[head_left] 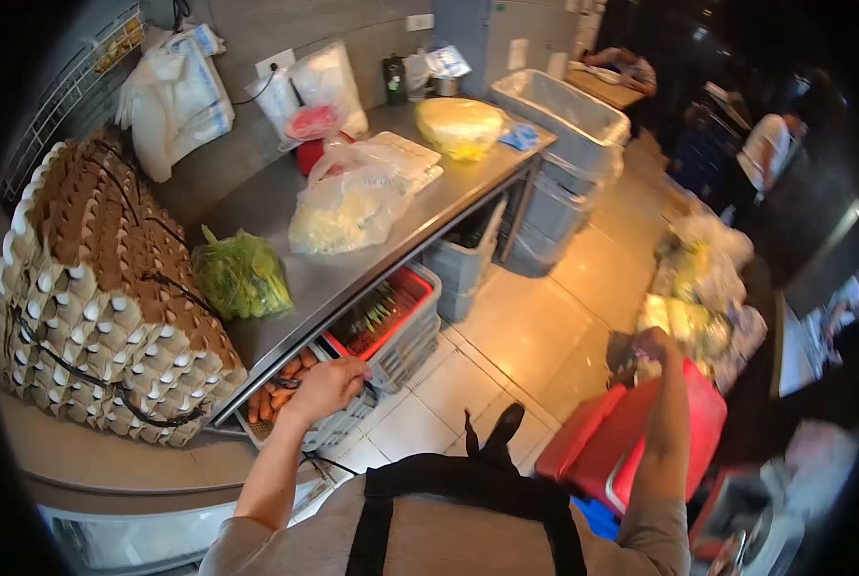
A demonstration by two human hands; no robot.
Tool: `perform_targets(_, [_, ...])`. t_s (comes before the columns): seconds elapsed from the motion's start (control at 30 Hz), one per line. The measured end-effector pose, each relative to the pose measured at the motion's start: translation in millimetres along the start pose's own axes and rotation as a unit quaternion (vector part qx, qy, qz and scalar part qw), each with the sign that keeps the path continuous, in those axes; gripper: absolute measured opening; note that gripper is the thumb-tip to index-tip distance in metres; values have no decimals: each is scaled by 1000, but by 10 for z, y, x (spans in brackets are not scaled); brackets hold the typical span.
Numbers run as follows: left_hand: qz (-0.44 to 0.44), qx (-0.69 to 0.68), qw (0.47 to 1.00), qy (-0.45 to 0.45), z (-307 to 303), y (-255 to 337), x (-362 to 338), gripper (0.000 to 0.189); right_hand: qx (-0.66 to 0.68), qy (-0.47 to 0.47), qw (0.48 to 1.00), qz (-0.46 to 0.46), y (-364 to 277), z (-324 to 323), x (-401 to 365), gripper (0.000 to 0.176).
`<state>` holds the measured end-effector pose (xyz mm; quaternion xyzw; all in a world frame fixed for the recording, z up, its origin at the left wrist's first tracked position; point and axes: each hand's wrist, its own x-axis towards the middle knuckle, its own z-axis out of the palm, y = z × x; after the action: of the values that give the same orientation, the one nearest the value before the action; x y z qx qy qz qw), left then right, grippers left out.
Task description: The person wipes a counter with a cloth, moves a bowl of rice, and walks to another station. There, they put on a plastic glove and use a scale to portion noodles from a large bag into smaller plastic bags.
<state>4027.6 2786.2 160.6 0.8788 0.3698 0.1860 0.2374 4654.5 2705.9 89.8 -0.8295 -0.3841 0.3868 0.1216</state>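
Over the front edge of the steel counter, my left hand is loosely closed, with nothing visible in it. Just below and beside it, carrots lie in a grey crate under the counter. On the other side, my right hand reaches forward past a red cooler-like box. Its fingers curl around something at the edge of a heap of plastic bags; what they grip I cannot make out.
The steel counter carries leafy greens, a white plastic bag and a yellowish bag. Stacked egg trays stand at left. Grey bins are at the counter's far end. Two people are farther back.
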Motion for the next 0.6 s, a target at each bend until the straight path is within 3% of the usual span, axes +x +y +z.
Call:
perform_targets(0.07, [-41,30,998,41,94,-19,355,10,91,-73,993,33,220,-368,1067,8])
perform_targets(0.1, [-60,52,994,70,163,-56,496,11,-9,-16,1000,-11,-96,-548,1135,8])
perform_targets(0.17, [-126,66,980,140,261,-33,751,12,44,-42,998,-30,-423,-825,2007,8])
perform_targets(0.23, [-213,88,952,200,194,-2,1009,10,10,-17,992,-124,-1100,-900,2497,11])
perform_targets(0.3, [-270,58,908,316,74,-88,1256,11,-78,-1,979,-187,-1834,-1046,3002,14])
perform_targets(0.33, [-280,-26,886,368,-44,-122,1413,16,-119,-1,968,-222,-2142,-1072,3357,16])
perform_targets(0.4, [-285,-132,847,430,-405,-117,1804,28,-204,110,915,-331,-2777,-1042,3883,13])
perform_targets(0.5, [-239,-173,837,461,-950,-282,2472,45,-279,184,887,-320,-3758,-946,4082,19])
perform_targets(0.53, [-237,-181,831,469,-1092,-500,2671,50,-281,225,891,-278,-3925,-860,4359,20])
perform_targets(0.6, [-265,-205,809,482,-1318,-1009,3011,58,-300,203,894,-263,-4120,-722,4629,23])
